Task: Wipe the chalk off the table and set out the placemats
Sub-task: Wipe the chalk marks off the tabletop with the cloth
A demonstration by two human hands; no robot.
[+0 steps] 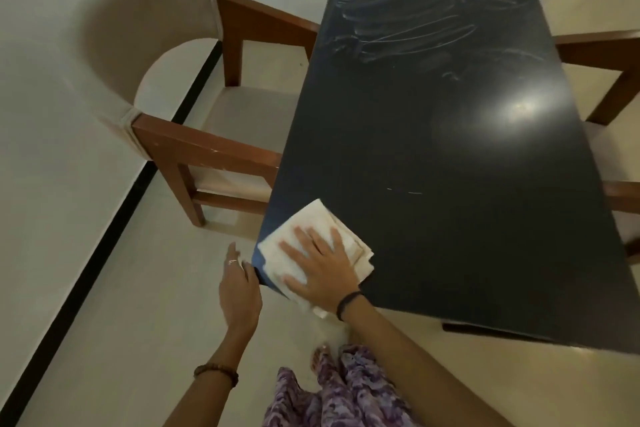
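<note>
A black rectangular table (450, 166) runs away from me. White chalk smears (408, 28) cover its far end, and a short chalk line (405, 191) lies nearer. A folded cream cloth (311, 218) sits on the table's near left corner, partly hanging over the edge. My right hand (322, 267) presses flat on the cloth with fingers spread. My left hand (240, 288) hangs beside the table's near left corner, fingers straight, holding nothing. No placemats are in view.
A wooden chair (207, 135) with a beige seat stands at the table's left side. Parts of another wooden chair (609, 80) show at the right edge. A white wall with a black skirting runs along the left. My foot and patterned clothing are below.
</note>
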